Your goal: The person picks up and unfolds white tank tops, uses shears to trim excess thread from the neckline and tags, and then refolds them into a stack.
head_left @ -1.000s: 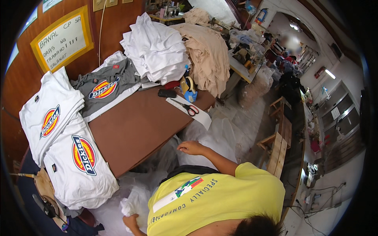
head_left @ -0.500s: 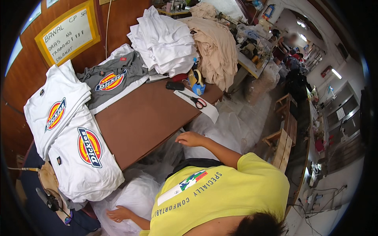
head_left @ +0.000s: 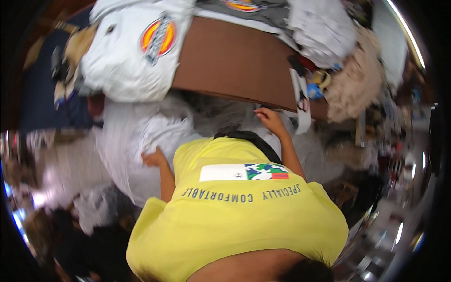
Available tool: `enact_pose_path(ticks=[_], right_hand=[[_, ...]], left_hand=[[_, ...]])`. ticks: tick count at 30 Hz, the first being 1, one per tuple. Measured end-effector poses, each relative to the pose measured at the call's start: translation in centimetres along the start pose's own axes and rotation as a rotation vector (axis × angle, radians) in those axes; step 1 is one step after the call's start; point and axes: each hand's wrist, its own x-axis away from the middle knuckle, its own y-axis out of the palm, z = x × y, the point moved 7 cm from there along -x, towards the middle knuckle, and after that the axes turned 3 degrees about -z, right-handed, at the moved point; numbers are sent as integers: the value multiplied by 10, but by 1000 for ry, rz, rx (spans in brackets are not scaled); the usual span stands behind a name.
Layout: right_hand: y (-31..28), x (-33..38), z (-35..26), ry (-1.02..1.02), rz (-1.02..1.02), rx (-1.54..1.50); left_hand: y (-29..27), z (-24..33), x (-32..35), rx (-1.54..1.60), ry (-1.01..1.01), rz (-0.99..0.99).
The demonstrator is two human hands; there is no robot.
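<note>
"What fills most of the view?"
"The person's yellow shirt [head_left: 244, 214], then the brown surface [head_left: 235, 58] beyond it, with a folded white shirt [head_left: 124, 70] at its left end."

"And below that?"
"A clear plastic bag [head_left: 115, 136], with a white cloth [head_left: 164, 131] bunched in it, on the person's left, under the folded shirt."

"Which way does the cloth point?"
"It seems to slant from the left hand up toward the surface's edge; blur and plastic hide its ends, so its long axis is uncertain."

"The hands?"
"Well apart. The left hand [head_left: 152, 158] touches the cloth with bent fingers; whether it grips, I can't tell. The right hand [head_left: 269, 118] is loosely curled, fingers relaxed, just below the surface's near edge."
</note>
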Motion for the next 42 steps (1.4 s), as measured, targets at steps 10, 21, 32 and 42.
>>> enact_pose_path(ticks=[10,21,32,42], right_hand=[[64,-62,-34,-140,-458,22],[296,-121,-50,-522,-934,261],[359,-78,-80,-694,-735,644],[323,-51,-180,-937,-1192,281]], left_hand=[[-11,-9,12,195,-72,17],[-10,85,9,-391,751,-349],[-52,42,89,-218,813,-701],[-186,110,96,-50,1068,-539]])
